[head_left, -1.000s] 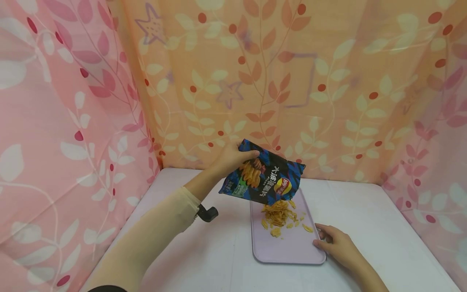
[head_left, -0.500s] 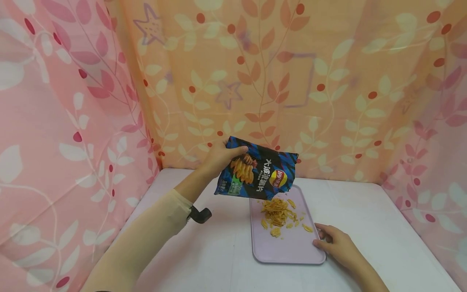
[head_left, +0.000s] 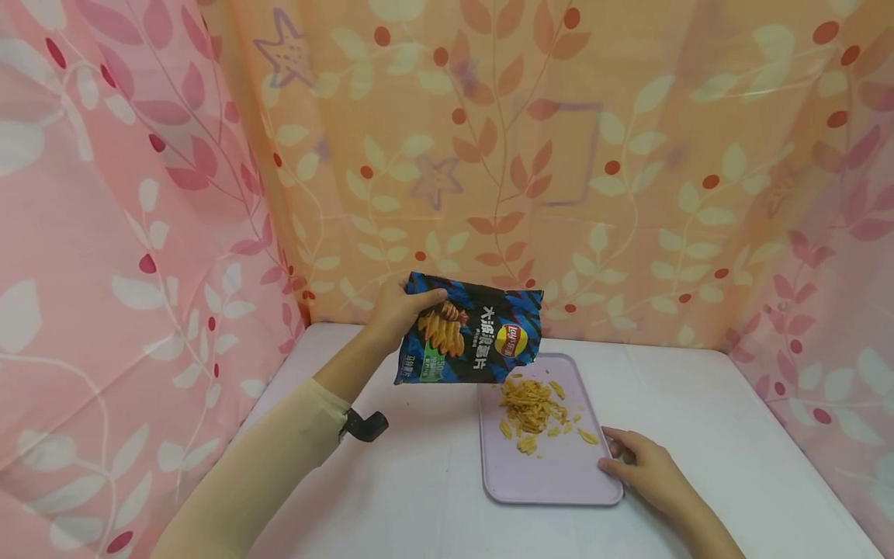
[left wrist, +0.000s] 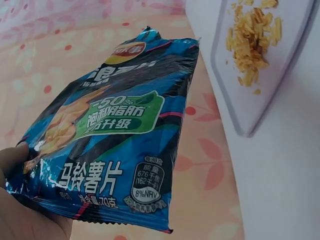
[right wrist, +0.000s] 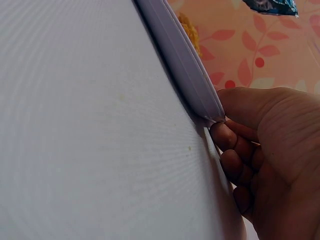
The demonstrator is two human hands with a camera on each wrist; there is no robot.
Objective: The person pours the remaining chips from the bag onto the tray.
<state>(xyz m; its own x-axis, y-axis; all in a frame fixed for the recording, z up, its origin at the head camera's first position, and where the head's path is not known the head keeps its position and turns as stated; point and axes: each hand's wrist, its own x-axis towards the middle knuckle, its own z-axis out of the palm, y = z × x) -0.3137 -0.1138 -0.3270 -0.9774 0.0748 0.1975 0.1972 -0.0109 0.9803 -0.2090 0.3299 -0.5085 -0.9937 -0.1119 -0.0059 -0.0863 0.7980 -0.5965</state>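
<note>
My left hand [head_left: 400, 314] grips the closed-end side of a blue and black chip bag [head_left: 464, 330], thumb across its printed front. The bag hangs over the table, its right end overlapping the far left part of a pale purple tray [head_left: 545, 485] in the head view. A heap of yellow potato chips [head_left: 532, 406], with loose pieces around it, lies on the tray. My right hand [head_left: 646, 470] pinches the tray's right rim between thumb and fingers; the right wrist view shows the thumb on the rim and the other fingers curled beneath it.
A white-covered table [head_left: 412, 473] carries the tray. Floral curtains [head_left: 524, 155] enclose it at the back and both sides. A black strap piece [head_left: 366, 425] sticks out from the left sleeve.
My left hand has drawn the chip bag leftward, off the chip heap, and turned it closer to level. The right hand and the tray have stayed in place.
</note>
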